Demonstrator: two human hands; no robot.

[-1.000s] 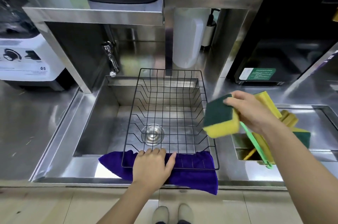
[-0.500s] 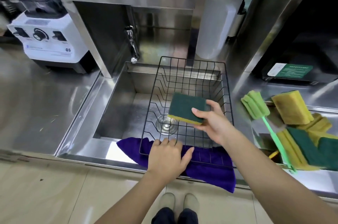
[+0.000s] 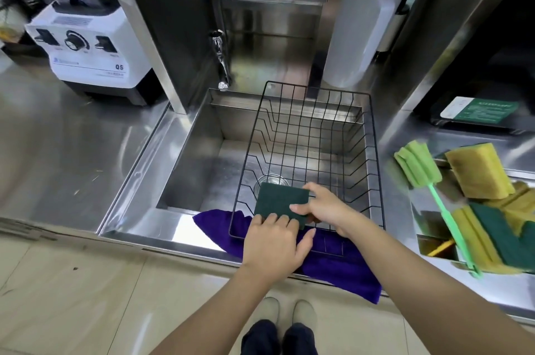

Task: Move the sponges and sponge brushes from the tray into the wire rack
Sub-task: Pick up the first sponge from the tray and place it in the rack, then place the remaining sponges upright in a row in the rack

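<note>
A black wire rack (image 3: 373, 169) sits over the steel sink, its near edge on a purple cloth (image 3: 341, 265). My right hand (image 3: 324, 207) is shut on a green-topped sponge (image 3: 278, 201), held low inside the rack's near left corner, green face up. My left hand (image 3: 272, 244) lies flat on the rack's front rim and the cloth, fingertips next to the sponge. At the right, the tray (image 3: 425, 241) holds several yellow-and-green sponges (image 3: 477, 175) and a green sponge brush (image 3: 419, 166) with a long green handle.
A faucet spout (image 3: 221, 65) hangs over the sink's back left. A white blender base (image 3: 86, 56) stands on the left counter. A white bottle (image 3: 362, 33) stands behind the rack. A steel shelf overhangs the sink. My shoes show on the floor below.
My right hand carried the sponge leftward from above the tray and lowered it into the rack's near corner. My left hand stayed on the rack's front rim.
</note>
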